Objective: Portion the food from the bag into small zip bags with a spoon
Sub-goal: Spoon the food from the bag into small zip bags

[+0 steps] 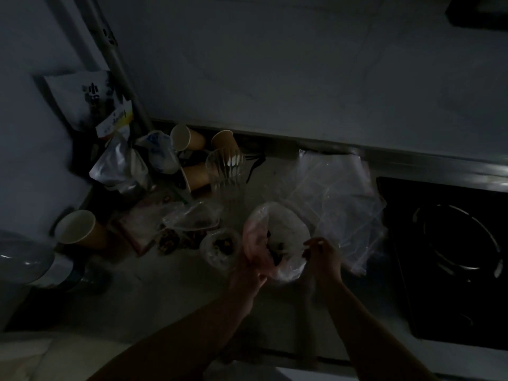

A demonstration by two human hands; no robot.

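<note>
Crinkled clear plastic bag (286, 224) gripped by both hands, left hand (247, 273) and right hand (321, 254).

In dim light both hands hold a clear plastic bag (286, 229) open over the counter (170, 292). The left hand (248, 273) grips its pinkish left edge; the right hand (320, 254) pinches the right rim. Dark food (276, 250) lies inside. Just left sits a small filled bag (220, 247). A stack of empty zip bags (335, 196) lies beside the black cooktop (453, 254); paper cups (188, 138) and a clear glass (225, 171) stand behind
</note>
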